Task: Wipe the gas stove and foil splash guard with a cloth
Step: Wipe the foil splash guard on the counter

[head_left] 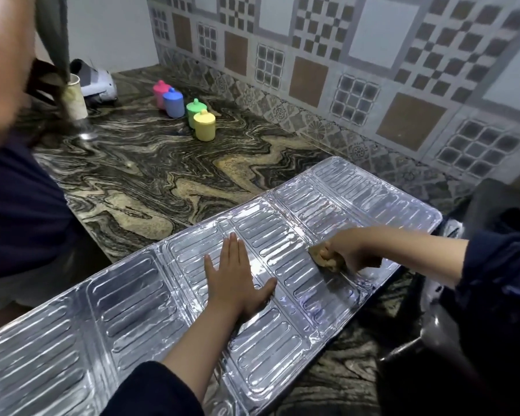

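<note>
My left hand lies spread flat on the foil splash guard; beside it, my right hand pinches a cloth against the foil.

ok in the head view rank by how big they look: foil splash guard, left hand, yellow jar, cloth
1. foil splash guard, by far the largest
2. left hand, flat on the foil
3. yellow jar, though it sits farther from the camera, so this rank is unsure
4. cloth, mostly hidden in the right hand

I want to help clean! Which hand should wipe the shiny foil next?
The right hand: it already grips the cloth on the foil splash guard. The left hand lies flat, steadying it.
</note>
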The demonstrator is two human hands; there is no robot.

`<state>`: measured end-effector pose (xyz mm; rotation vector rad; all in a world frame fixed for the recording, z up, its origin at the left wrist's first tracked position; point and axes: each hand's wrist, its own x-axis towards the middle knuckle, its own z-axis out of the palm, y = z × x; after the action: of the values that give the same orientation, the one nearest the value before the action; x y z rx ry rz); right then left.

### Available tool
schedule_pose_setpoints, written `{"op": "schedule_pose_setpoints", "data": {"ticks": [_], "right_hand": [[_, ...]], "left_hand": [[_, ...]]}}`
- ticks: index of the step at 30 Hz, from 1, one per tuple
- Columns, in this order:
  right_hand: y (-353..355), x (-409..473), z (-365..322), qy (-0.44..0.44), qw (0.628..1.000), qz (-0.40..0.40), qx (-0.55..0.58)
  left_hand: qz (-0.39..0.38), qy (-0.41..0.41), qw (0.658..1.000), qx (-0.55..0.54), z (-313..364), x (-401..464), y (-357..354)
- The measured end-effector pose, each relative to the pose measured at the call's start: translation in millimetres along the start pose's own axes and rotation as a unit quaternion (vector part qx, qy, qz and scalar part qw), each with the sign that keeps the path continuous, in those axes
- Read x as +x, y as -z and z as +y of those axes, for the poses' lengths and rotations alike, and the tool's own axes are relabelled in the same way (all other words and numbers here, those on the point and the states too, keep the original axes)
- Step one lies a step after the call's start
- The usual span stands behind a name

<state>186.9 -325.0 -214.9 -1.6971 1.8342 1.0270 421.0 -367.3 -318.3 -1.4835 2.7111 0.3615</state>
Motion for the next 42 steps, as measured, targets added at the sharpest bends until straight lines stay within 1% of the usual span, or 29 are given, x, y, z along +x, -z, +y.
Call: {"op": "schedule_pose_setpoints", "data": {"ticks": [3, 5, 8, 10, 11, 16, 20, 23, 25, 28, 31, 35, 36, 39, 42], "right_hand": [[-11, -2, 9, -0.015, 0.998, -0.037, 0.051], [-11, -12, 9, -0.015, 0.995, -0.049, 0.087], [-12, -18, 8, -0.006, 0.990, -0.096, 0.102], [-15, -16, 8, -0.002, 0.983, -0.143, 0.112], [-15, -15, 10, 0.002, 0.978, -0.160, 0.133], [7, -36, 17, 0.001, 0.967, -0.150, 0.208], [31, -47, 23, -0.007, 0.977, -0.092, 0.191], [47, -59, 12, -0.012, 0.987, -0.023, 0.158], [58, -64, 3, -0.002, 0.990, 0.003, 0.143], [74, -55, -11, 0.010, 0.995, 0.074, 0.073], [94, -35, -30, 0.034, 0.985, 0.164, 0.038], [104, -2, -62, 0.069, 0.956, 0.286, -0.015], [99, 10, -69, 0.074, 0.953, 0.292, -0.031], [76, 42, -91, 0.091, 0.959, 0.260, -0.067], [59, 55, -99, 0.093, 0.956, 0.271, -0.067]], "left_hand": [[-0.004, 0.001, 1.000, -0.001, 0, 0, 1], [-0.006, 0.000, 1.000, 0.002, 0, 0, 2], [-0.010, 0.000, 1.000, 0.004, 1, 0, 3], [-0.011, -0.002, 1.000, 0.011, 1, -1, 4], [-0.011, -0.001, 1.000, 0.013, 1, -1, 4], [-0.024, -0.007, 0.999, 0.022, -1, 1, 4], [-0.032, 0.008, 0.999, 0.024, -11, -5, 4], [-0.035, 0.020, 0.998, 0.039, -27, -18, 5], [-0.035, 0.027, 0.998, 0.050, -39, -26, 5], [-0.038, 0.036, 0.996, 0.071, -58, -39, 7], [-0.051, 0.041, 0.994, 0.084, -72, -53, 11], [-0.062, 0.046, 0.994, 0.082, -85, -72, 13], [-0.065, 0.049, 0.993, 0.081, -88, -76, 13], [-0.077, 0.056, 0.992, 0.078, -93, -82, 13], [-0.098, 0.056, 0.990, 0.087, -92, -80, 19]]}}
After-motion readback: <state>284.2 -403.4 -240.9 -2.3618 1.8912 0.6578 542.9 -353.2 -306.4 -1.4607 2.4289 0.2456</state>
